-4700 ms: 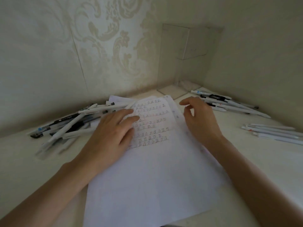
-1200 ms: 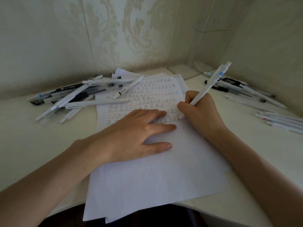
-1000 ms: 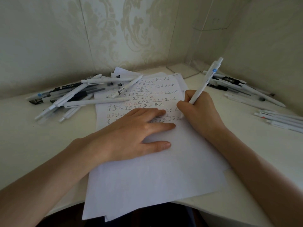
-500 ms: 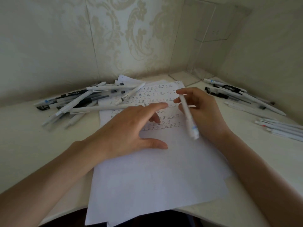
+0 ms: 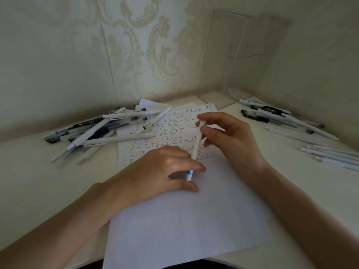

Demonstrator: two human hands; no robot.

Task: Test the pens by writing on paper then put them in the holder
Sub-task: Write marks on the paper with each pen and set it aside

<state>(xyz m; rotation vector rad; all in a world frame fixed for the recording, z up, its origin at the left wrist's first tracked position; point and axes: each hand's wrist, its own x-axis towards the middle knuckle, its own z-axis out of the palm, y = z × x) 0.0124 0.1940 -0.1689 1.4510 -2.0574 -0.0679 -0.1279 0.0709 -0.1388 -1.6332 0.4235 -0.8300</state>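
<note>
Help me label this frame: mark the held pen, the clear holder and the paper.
pen (image 5: 196,144), head view, middle of white barrel.
holder (image 5: 215,59), head view, clear front wall.
paper (image 5: 184,226), head view, blank lower half.

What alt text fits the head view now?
Both hands hold a white plastic pen over a white paper sheet with rows of marks: right hand pinches its upper part, left hand its blue-banded end. Loose pens lie either side; a clear acrylic holder stands behind.

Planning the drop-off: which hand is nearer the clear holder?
Right. The right hand, pinching the pen, lies in front of the clear holder; the left hand is farther off, nearer the person.
</note>
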